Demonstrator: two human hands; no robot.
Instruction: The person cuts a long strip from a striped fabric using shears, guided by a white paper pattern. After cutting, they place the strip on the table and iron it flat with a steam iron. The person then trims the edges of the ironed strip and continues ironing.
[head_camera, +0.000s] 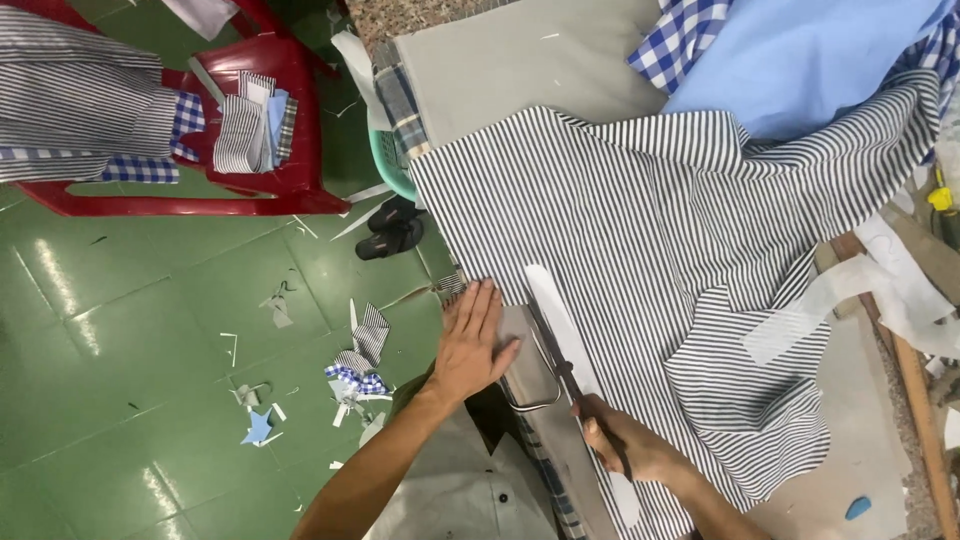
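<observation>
A large piece of black-and-white striped cloth (620, 210) lies spread over a grey cutting table (500, 60). My left hand (470, 340) rests flat, fingers apart, on the table's near left edge beside the cloth. My right hand (635, 445) grips the dark handles of big tailor's shears (550, 355). Their blades point away from me, along a long white paper strip (560, 325) that lies on the striped cloth.
Light blue cloth (800, 55) and blue checked cloth (680, 35) are heaped at the table's far end. A red plastic chair (270, 110) with cut fabric pieces stands on the green floor (150, 300), which is strewn with scraps. Black sandals (392, 232) lie near the table. A blue chalk (857, 507) sits at right.
</observation>
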